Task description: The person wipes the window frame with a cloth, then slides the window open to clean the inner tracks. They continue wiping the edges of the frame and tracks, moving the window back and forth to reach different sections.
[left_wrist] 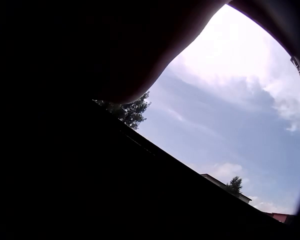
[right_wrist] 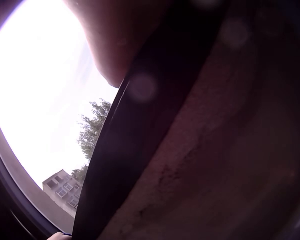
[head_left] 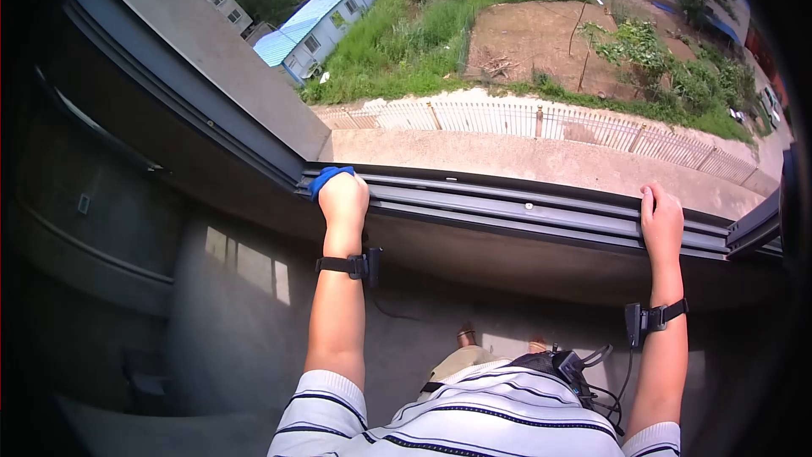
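Up at the middle left of the head view, the left hand (head_left: pixel 342 200) is bunched over a blue cloth (head_left: pixel 326 175). It's pressing the cloth onto the rail (head_left: pixel 507 203), right in the corner where the side frame (head_left: pixel 211 110) comes down to meet it. The fingers look curled round the cloth, so I'd call that a grip. The rail's long axis runs left to right across the frame, dipping a bit toward the right. The right hand (head_left: pixel 661 218) is well apart at the far right end, fingers hooked over the rail's edge and holding on. So the cloth sits at the left end, the left hand has it, and the whole bare stretch of rail lies to the right of it, between the two hands.

Left wrist view is mostly black. The left hand (left_wrist: pixel 140 45) is just a dark shape at the upper left, and the rail (left_wrist: pixel 155 185) is a dark slope falling to the lower right. No cloth shows, so I can't tell the grip from here.

Right wrist view has the right hand (right_wrist: pixel 117 40) as a blurry lump at the top, touching the rail (right_wrist: pixel 135 150). The rail slants from the upper right to the lower left, with a rough wall (right_wrist: pixel 230 150) just beside it on the right.
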